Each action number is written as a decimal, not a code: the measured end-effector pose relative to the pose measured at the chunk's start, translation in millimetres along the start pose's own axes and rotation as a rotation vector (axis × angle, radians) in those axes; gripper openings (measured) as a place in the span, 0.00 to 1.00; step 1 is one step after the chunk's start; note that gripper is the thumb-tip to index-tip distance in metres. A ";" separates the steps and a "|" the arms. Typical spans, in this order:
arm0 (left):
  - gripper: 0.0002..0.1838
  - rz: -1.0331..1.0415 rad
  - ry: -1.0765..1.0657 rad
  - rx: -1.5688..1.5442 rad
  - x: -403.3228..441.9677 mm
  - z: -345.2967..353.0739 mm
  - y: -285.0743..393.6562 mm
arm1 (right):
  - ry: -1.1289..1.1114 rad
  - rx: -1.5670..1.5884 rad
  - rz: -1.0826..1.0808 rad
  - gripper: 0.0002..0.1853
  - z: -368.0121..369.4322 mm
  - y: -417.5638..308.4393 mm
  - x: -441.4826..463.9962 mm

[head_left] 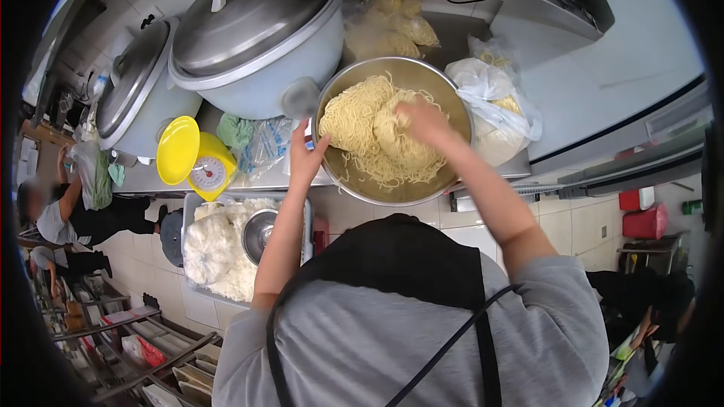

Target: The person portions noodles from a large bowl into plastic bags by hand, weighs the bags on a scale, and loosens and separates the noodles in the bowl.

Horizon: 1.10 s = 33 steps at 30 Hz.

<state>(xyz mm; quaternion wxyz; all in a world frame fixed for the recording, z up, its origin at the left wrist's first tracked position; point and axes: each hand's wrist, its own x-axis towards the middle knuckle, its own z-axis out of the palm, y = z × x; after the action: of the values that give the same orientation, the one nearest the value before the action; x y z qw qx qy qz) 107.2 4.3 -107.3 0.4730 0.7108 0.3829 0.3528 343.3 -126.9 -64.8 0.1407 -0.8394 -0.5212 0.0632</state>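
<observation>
A large round steel bowl (397,197) stands on the steel counter, with pale yellow noodles (358,117) heaped inside. My left hand (308,152) is at the bowl's left rim, its thumb over the edge and fingers raised along the outside. Over the right part of the heap, my right hand (426,122) has its fingers down in the noodles, closed round a clump of them; the fingertips are partly hidden. The noodles lie in a mound at the left and centre, with loose strands lower in the bowl.
Two big lidded cookers (256,79) stand at the left, beside a yellow scale (207,173). Bagged noodles (392,26) lie behind the bowl, a white plastic bag (490,105) to its right. Below the counter is a tub of white food (234,286). Other people are at both sides.
</observation>
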 end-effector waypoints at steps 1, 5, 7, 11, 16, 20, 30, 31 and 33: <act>0.27 0.007 -0.009 -0.022 12.8 11.5 -21.4 | -0.037 0.165 -0.033 0.18 -13.0 7.3 9.3; 0.26 -0.039 0.037 -0.107 21.7 29.4 -26.4 | 0.016 0.255 -0.051 0.16 -92.6 -14.2 3.9; 0.24 -0.042 0.032 -0.163 14.6 30.9 -16.6 | 0.215 0.160 -0.038 0.17 -120.6 -31.7 -9.2; 0.18 -0.097 0.079 -0.238 10.3 31.5 -2.6 | 0.140 -0.082 0.055 0.21 13.4 9.8 3.6; 0.17 -0.080 0.096 -0.154 9.7 28.3 -5.0 | -0.034 0.133 0.140 0.24 2.3 8.8 3.7; 0.17 -0.088 0.081 -0.056 11.6 27.0 -1.9 | 0.004 0.309 -0.019 0.23 -92.5 -23.9 5.4; 0.18 -0.106 0.116 -0.116 9.9 26.0 -6.0 | -0.374 -0.049 0.123 0.31 36.6 25.4 39.3; 0.18 -0.121 0.102 -0.104 10.0 26.1 -3.6 | -0.476 -0.052 0.041 0.33 -10.7 5.2 33.3; 0.18 -0.137 0.095 -0.092 11.8 26.2 -4.7 | -0.677 -0.032 -0.125 0.37 -109.5 -38.9 19.8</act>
<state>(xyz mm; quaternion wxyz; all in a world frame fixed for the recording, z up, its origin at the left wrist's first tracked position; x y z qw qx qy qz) 134.3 5.3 -118.0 0.5094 0.6430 0.4359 0.3702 346.6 -111.7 52.0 -0.0496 -0.7393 -0.5897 0.3212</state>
